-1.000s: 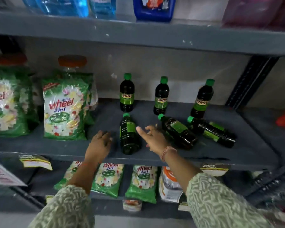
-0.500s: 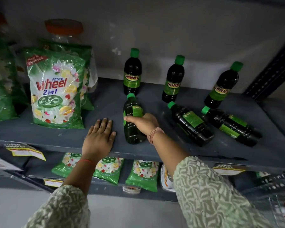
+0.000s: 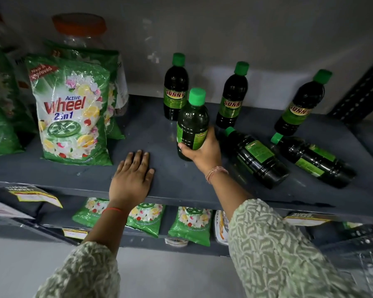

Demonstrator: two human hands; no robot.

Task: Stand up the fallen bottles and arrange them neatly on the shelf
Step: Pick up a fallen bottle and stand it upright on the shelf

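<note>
Held bottle (image 3: 192, 123): upright or nearly so, long axis vertical, green cap on top, label turned toward the right; its base is at the grey shelf (image 3: 159, 186), though whether it touches I cannot tell.
Right hand (image 3: 202, 150): wrapped around the lower half of the held bottle, fingers on the label, thumb on the near side.
Left hand (image 3: 130, 179): flat on the shelf's front edge, palm down, fingers spread, grasping nothing.
Fallen bottles: two lie on their sides right of the held one, the nearer fallen bottle (image 3: 254, 157) and the farther fallen bottle (image 3: 312, 160), caps pointing back-left, bases toward the front right.
Back row (image 3: 234, 94): three bottles standing near the wall.
Detergent bag (image 3: 70, 110): upright, at left.
Change: half a second ago the held bottle lay flat, cap toward the wall; now it is raised on end. The left hand has not moved.
</note>
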